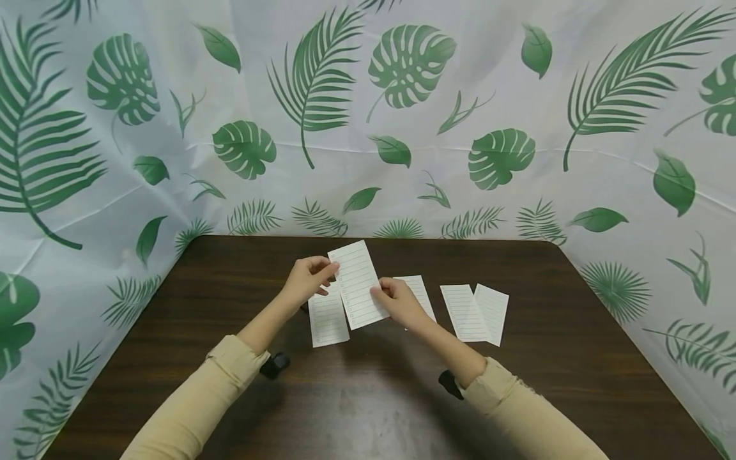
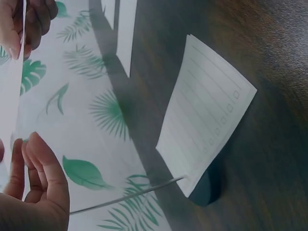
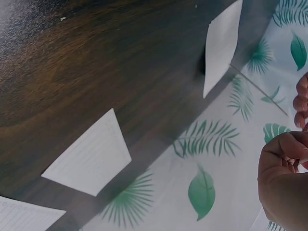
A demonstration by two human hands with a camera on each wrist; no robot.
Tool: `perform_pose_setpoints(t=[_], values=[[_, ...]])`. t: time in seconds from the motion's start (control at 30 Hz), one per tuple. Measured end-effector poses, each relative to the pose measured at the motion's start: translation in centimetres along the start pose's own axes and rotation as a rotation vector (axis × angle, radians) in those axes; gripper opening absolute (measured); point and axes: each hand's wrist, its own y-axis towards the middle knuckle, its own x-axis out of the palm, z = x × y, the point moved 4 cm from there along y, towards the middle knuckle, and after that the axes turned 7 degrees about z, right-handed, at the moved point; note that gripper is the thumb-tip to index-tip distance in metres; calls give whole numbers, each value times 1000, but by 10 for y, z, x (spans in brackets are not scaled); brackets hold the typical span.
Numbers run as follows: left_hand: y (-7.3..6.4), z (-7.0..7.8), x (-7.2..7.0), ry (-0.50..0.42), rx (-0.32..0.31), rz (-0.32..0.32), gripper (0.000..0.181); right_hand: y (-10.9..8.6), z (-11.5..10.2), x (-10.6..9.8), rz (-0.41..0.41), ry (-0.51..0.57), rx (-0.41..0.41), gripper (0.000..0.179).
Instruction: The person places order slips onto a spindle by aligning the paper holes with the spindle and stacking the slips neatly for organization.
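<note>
In the head view a white lined paper card [image 1: 358,284] with small checkboxes along one edge is held tilted above the table. My left hand [image 1: 307,279] pinches its upper left edge between thumb and fingers. At the lower right edge, my right hand [image 1: 402,301] grips it with thumb and curled fingers. Below the left hand lie similar lined cards [image 1: 328,319], partly covered by the raised one. The left wrist view shows those cards [image 2: 204,110] resting on a dark rounded object [image 2: 207,187], with a thin rod [image 2: 130,195] beside them; what the object is stays unclear.
Another lined card [image 1: 420,294] lies partly behind the right hand. Farther right, two cards [image 1: 462,313] overlap on the dark wooden table [image 1: 575,383]. A white leaf-print curtain [image 1: 425,147] stands behind the table and along its sides.
</note>
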Motion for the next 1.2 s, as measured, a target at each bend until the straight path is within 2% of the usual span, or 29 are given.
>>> perform_pose_setpoints(t=[0.13, 0.27, 0.4, 0.53, 0.6, 0.7, 0.87, 0.97, 1.07, 1.2], values=[[2, 2, -2, -17, -5, 31, 26, 0, -1, 4, -18, 21, 18, 22], [4, 3, -7, -44, -59, 68, 25, -1, -6, 6, -36, 31, 30, 20], [7, 7, -13, -56, -83, 55, 29, -1, -14, 6, -45, 43, 35, 18], [13, 12, -18, -37, -71, 32, 39, 5, -14, 7, -29, 65, 35, 18], [16, 15, -21, -19, -43, 33, 45, 8, -12, 8, -21, 73, 42, 19], [20, 19, -26, 9, -15, 63, 45, 12, -12, 12, -13, 95, 63, 19], [25, 20, -32, 129, 24, 132, 31, 20, -11, 18, 8, 133, 108, 19], [26, 19, -35, 183, 14, 198, 28, 25, -12, 24, 7, 155, 128, 18], [26, 18, -39, 170, -23, 269, 27, 30, -13, 29, 5, 186, 144, 18], [28, 16, -45, 111, -54, 328, 27, 37, -16, 35, 15, 201, 160, 17]])
